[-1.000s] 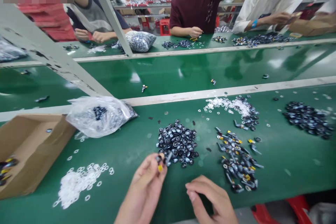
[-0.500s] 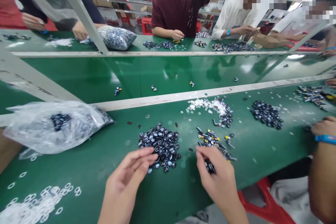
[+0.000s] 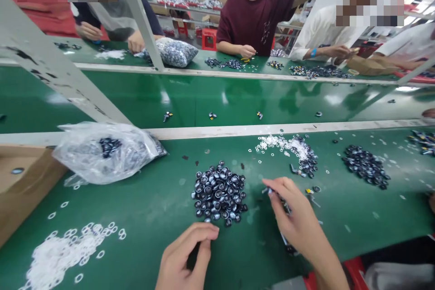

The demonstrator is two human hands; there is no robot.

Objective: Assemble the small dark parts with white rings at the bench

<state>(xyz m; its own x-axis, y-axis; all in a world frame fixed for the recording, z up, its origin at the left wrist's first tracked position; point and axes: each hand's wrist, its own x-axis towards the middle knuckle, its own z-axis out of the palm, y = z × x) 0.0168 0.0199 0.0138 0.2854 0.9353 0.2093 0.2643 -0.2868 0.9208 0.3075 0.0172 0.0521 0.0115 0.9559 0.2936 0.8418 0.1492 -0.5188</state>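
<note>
A heap of small, round, dark shiny caps (image 3: 219, 190) lies on the green table. At the heap's front edge is my left hand (image 3: 188, 253), its thumb and fingers drawn together in a pinch; whatever may be between the tips is too small to make out. My right hand (image 3: 295, 217) is to the right of the caps, with a small metal part (image 3: 267, 190) pinched between thumb and forefinger. Beneath that hand more small dark and metal parts (image 3: 288, 247) partly show, the rest covered by the palm.
White rings lie in a pile (image 3: 57, 258) at left and another (image 3: 272, 142) farther back. A plastic bag of dark parts (image 3: 102, 154) sits beside a cardboard box (image 3: 30, 190). Beyond a white rail (image 3: 210, 131), spaced parts lie on a green strip (image 3: 234, 99); co-workers sit opposite.
My left hand has drawn back from the heap's left side to its front edge, its fingers now pinched. My right hand now shows a small metal part at its fingertips. The view has shifted left.
</note>
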